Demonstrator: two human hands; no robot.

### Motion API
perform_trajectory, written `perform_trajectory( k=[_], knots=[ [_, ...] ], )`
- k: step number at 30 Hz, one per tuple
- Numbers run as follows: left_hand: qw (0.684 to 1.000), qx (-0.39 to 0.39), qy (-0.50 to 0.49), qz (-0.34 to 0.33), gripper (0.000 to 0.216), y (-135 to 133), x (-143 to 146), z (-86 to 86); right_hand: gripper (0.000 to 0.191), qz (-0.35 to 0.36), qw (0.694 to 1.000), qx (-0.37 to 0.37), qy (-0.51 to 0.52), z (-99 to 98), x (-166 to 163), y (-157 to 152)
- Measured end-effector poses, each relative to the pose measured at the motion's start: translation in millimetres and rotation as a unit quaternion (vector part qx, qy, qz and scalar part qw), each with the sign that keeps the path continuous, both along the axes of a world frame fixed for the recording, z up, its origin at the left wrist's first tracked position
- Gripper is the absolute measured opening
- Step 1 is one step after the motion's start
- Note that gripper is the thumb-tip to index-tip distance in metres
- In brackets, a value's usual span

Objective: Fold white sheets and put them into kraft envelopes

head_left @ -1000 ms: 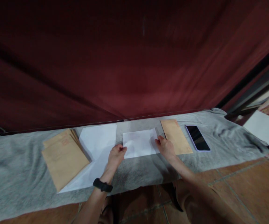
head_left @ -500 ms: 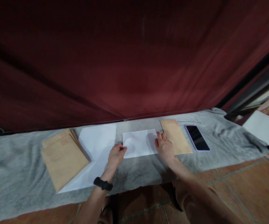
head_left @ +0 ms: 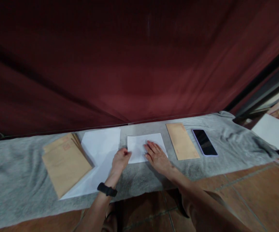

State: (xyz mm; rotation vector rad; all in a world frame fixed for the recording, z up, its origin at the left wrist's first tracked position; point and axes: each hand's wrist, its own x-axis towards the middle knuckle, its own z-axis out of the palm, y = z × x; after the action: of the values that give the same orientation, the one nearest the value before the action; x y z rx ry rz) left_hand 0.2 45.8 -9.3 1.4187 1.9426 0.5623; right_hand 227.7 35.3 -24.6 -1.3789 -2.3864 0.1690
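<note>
A folded white sheet (head_left: 139, 145) lies on the grey cloth (head_left: 14, 174) in front of me. My right hand (head_left: 157, 156) rests flat on its right half with the fingers stretched out. At the sheet's lower left corner my left hand (head_left: 120, 161), with a black wristband, has its fingers curled and pressed against the paper's edge. A single brown envelope (head_left: 182, 140) lies just right of the sheet.
A stack of brown envelopes (head_left: 64, 162) sits at the left, overlapping larger white sheets (head_left: 98, 151). A dark phone (head_left: 204, 142) lies right of the single envelope. A dark red curtain (head_left: 129, 64) hangs behind. Tiled floor (head_left: 250, 187) shows below the cloth's edge.
My right hand has slid from the sheet's right edge leftward onto the paper and flattened out. The raised flap now lies flat. My left hand has stayed at the left corner.
</note>
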Motion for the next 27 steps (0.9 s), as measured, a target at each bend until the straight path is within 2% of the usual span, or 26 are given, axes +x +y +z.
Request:
perform_trajectory(
  k=[7,12,15,18,21,25,27],
  knots=[
    [0.999,-0.001,0.036,0.005,0.019,-1.9,5.8,13.0,0.048,-0.018,0.999,0.006,-0.038,-4.4,-3.3,-3.0],
    [0.988,-0.018,0.154,-0.009,0.013,-8.8,18.1,33.2,0.05,-0.029,0.998,0.012,-0.051,-6.6,-5.4,-5.0],
    [0.973,0.012,0.229,0.005,0.023,-14.7,27.3,39.0,0.05,-0.033,0.998,0.017,-0.052,-7.4,-6.3,-5.4],
    [0.95,0.143,0.276,-0.012,0.032,-17.2,38.9,32.6,0.05,-0.035,0.998,0.022,-0.051,-7.7,-7.0,-5.0],
    [0.94,0.248,0.218,-0.086,0.039,-16.6,57.7,16.1,0.051,-0.034,0.998,0.021,-0.054,-8.8,-6.6,-4.7],
    [0.931,0.262,0.161,-0.198,0.052,-15.9,88.5,-6.9,0.06,-0.01,0.997,0.022,-0.075,-11.4,-5.1,-5.4],
    [0.929,0.248,0.163,-0.221,0.058,-14.4,98.5,-13.7,0.067,-0.002,0.996,0.022,-0.086,-11.9,-5.1,-5.7]
  ],
)
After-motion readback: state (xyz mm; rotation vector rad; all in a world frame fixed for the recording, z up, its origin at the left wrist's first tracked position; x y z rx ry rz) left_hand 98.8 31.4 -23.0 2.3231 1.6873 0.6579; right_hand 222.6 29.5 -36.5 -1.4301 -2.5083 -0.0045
